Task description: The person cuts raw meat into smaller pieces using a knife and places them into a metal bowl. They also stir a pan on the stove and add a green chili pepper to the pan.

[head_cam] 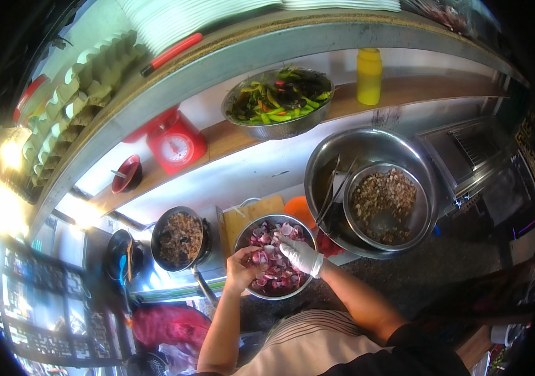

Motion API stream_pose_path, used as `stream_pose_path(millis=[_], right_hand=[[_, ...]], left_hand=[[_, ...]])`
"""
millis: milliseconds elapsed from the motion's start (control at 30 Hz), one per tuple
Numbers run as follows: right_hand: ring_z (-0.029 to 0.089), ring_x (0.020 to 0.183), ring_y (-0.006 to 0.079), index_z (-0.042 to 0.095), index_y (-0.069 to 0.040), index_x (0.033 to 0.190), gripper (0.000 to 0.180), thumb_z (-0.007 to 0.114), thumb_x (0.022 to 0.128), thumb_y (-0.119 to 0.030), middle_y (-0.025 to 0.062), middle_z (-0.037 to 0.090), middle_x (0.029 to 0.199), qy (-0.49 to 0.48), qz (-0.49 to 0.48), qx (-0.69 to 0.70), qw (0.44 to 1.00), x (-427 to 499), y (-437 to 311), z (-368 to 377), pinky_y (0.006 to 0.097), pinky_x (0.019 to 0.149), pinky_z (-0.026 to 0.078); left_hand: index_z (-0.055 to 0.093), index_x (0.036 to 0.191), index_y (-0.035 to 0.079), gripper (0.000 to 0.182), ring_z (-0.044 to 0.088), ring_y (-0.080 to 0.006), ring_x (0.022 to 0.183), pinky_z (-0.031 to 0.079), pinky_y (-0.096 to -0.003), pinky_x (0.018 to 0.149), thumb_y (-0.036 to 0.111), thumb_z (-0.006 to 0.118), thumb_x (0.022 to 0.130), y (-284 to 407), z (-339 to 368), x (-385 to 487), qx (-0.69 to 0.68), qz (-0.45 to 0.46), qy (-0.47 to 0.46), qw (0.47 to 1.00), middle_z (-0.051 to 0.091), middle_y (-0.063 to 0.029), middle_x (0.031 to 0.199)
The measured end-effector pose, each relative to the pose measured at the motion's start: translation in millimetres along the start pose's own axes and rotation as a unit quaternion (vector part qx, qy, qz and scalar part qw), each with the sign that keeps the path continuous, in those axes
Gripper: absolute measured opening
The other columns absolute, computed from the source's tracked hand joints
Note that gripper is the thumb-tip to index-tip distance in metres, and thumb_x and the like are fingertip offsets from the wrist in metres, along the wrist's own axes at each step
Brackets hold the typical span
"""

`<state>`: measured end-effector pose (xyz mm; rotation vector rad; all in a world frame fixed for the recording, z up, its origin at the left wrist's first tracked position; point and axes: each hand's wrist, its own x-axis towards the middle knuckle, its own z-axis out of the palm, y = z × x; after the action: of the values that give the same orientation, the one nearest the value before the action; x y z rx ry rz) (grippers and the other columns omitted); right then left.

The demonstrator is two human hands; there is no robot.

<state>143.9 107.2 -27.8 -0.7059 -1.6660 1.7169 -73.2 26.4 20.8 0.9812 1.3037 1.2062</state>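
A metal bowl [313, 237] in front of me holds many cut pieces of red onion [274, 277]. My bare left hand [244, 270] is over the bowl's left side, its thumb and fingers around a piece of red onion [260, 257]. From the right, my right hand [299, 254] in a thin white glove reaches over the same bowl. Its fingertips are among the onion pieces; whether they grip one cannot be told.
Left of the bowl, a frying pan [154, 249] of browned chopped food sits on a stove. Right of it, a large steel basin [316, 174] holds tongs [335, 192] and a smaller bowl [349, 207]. A colander of peppers [276, 129] and a red scale [194, 141] stand on the shelf.
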Motion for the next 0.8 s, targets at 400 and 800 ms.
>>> stream_pose_path(millis=[400,800], right_hand=[[0.057,0.132,0.0214,0.045,0.001,0.154,0.052,0.046,0.112,-0.031,0.0149,0.06,0.145,-0.003,0.024,0.014,1.0,-12.6,-16.7,35.4,0.031,0.111,0.043],[0.05,0.094,0.0079,0.054,-0.006,0.148,0.045,0.047,0.113,-0.032,-0.0007,0.057,0.109,0.004,0.248,0.213,0.945,-16.1,-34.3,21.0,0.0262,0.082,0.04]], left_hand=[[0.07,0.101,-0.002,0.042,0.068,-0.017,0.083,0.057,-0.0314,0.077,0.002,0.084,0.062,-2.9,5.2,10.3,0.258,0.09,0.125,0.954,0.072,-0.0093,0.089],[0.069,0.1,-0.002,0.045,0.07,-0.0177,0.089,0.059,-0.0314,0.079,-0.004,0.088,0.059,-5.0,12.2,12.1,0.266,0.142,0.144,0.943,0.071,-0.011,0.102]])
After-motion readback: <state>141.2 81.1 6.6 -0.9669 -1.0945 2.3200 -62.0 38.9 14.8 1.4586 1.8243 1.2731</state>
